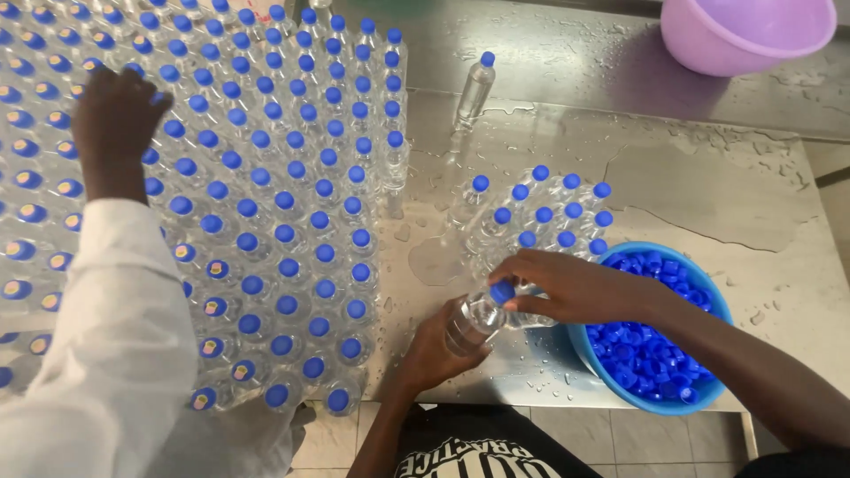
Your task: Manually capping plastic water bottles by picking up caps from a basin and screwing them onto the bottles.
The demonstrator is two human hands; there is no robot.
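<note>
1. At nine o'clock of my view, a co-worker's white sleeve (pixel 115 354) runs up from the bottom edge, and that person's hand (pixel 113 119) rests at ten o'clock on the caps of the big block of bottles (pixel 266 212).
2. That block of clear bottles with blue caps fills the whole left half of the wet steel table (pixel 708 177), row on row; some caps at the far left carry a yellow mark.
3. Toward six o'clock I see my left hand (pixel 434 350), palm up from below, fingers wrapped around the body of a clear bottle (pixel 474 320) that lies tilted, neck pointing to about one o'clock. The hand is closed on it.
4. Just right of centre, my right hand (pixel 567 288) comes in from four o'clock and pinches the blue cap (pixel 502 290) on that bottle's neck with its fingertips; the grip is closed on the cap.
5. At twelve o'clock from that hand, just beyond it, stands a small cluster of capped bottles (pixel 549 212), apart from the big block.
6. Farther back, at about twelve o'clock of the frame, a single capped bottle (pixel 475 88) stands alone among water puddles.
7. At four o'clock, touching my right forearm, a blue bowl (pixel 708 296) sits at the table's near edge, filled with loose blue caps (pixel 646 354).
8. At one o'clock, in the far right corner, a lilac basin (pixel 744 35) sits partly out of view.
</note>
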